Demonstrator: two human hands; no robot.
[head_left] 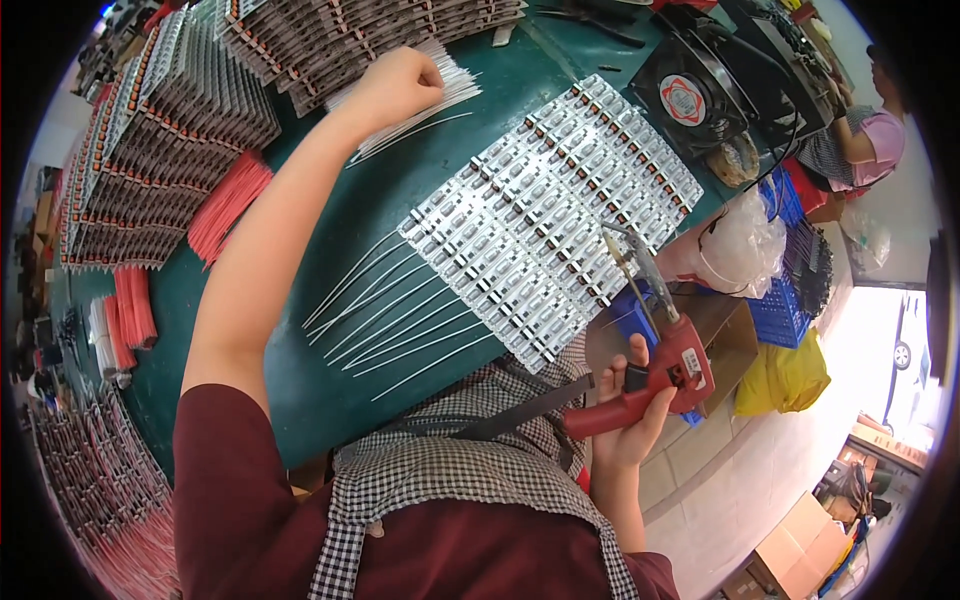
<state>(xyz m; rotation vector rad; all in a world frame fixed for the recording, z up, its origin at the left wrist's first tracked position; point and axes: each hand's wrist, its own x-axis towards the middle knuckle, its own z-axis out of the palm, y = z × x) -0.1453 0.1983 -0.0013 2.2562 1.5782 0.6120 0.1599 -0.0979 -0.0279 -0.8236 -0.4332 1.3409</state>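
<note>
My left hand (398, 88) is closed, fingers curled, over a bundle of white wires (452, 82) at the far side of the green table; whatever is in its fingers is hidden. My right hand (640, 435) grips a red soldering gun (684, 368) by its handle, near the table's right front edge. The gun's metal tip and thin feed tube point up over the right part of a silvery circuit board panel (530, 225) covered with rows of small parts. Several white wires (435, 367) fan out from the panel's left edge across the table (320, 410).
Stacked panels (160, 150) rise at the left and back (350, 40). Red wire bundles (230, 205) lie beside them. A black fan unit (690, 95) stands at the back right, near a clear plastic bag (740, 245) and blue crates (785, 310). Another person (870, 140) is at far right.
</note>
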